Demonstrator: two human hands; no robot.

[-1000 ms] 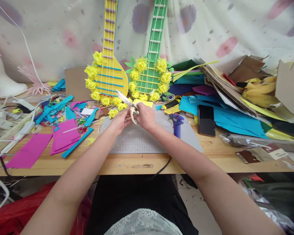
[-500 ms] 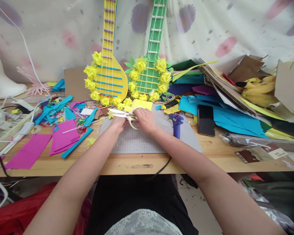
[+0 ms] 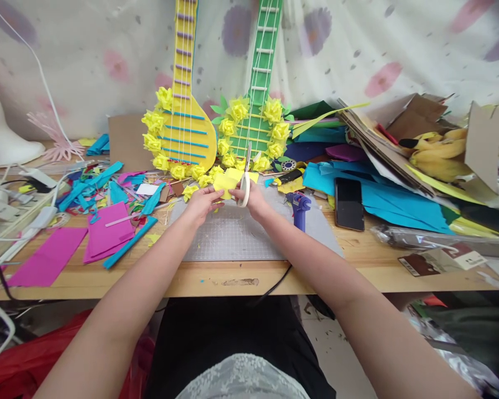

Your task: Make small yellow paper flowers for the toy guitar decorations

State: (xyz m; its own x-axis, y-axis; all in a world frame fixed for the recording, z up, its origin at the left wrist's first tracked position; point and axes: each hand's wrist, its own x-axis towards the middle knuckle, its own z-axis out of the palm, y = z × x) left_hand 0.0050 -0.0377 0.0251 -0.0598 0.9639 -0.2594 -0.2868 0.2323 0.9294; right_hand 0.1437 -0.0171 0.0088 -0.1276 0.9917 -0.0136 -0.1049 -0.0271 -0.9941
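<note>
Over the grey cutting mat (image 3: 237,238), my left hand (image 3: 203,204) pinches a small piece of yellow paper (image 3: 224,184) by its edge. My right hand (image 3: 254,198) grips white-handled scissors (image 3: 245,191), their blades pointing up and away from me. The right fingertips reach the paper's near right edge; whether they also pinch it, I cannot tell. More yellow paper (image 3: 253,176) lies just behind. Yellow paper flowers (image 3: 190,192) sit beyond the left hand, along the base of a yellow paper instrument (image 3: 195,138) and a green one (image 3: 255,119).
A blue glue gun (image 3: 300,210) stands on the mat's right, beside a phone (image 3: 349,204). Magenta sheets (image 3: 110,233) and coloured scraps lie left. Blue paper (image 3: 399,205), cardboard (image 3: 416,119) and a clear plastic packet (image 3: 436,239) crowd the right. White cables (image 3: 45,216) run along the far left.
The scissors have swung from pointing left to pointing up and away. My hands have drawn slightly apart, and the yellow piece now shows raised between them.
</note>
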